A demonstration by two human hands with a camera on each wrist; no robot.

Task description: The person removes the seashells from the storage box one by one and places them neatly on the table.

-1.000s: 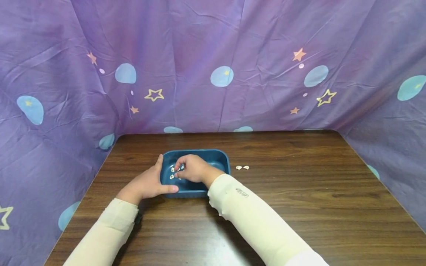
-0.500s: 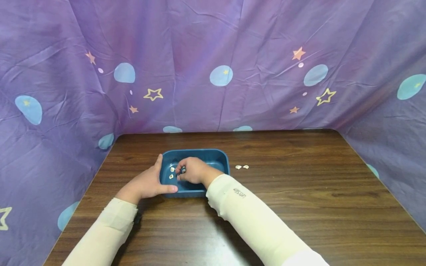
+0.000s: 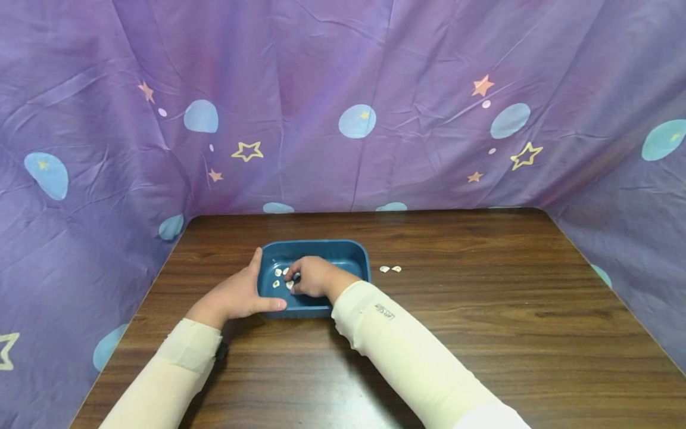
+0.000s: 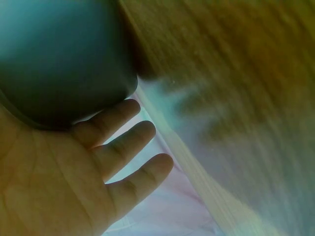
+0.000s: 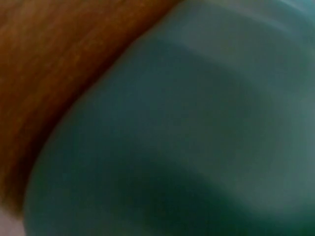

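Widely spread, the left hand (image 3: pixel 234 296) braces the left end of the blue tray (image 3: pixel 316 242). Inside, the right hand (image 3: pixel 315 277) bends over small pale pieces (image 3: pixel 277 272), its grip unclear. Rightward, two matching pieces (image 3: pixel 384 269) lie on the table (image 3: pixel 482 333).

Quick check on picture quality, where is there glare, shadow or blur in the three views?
Head: mostly clear, pale glare on the table near the bottom edge, dark shadow beside each sleeve. Left wrist: left hand fairly distinct, table blurred, tray darker toward its lower part. Right wrist: dim and badly out of focus, the tray just a blurred blue-green shape.
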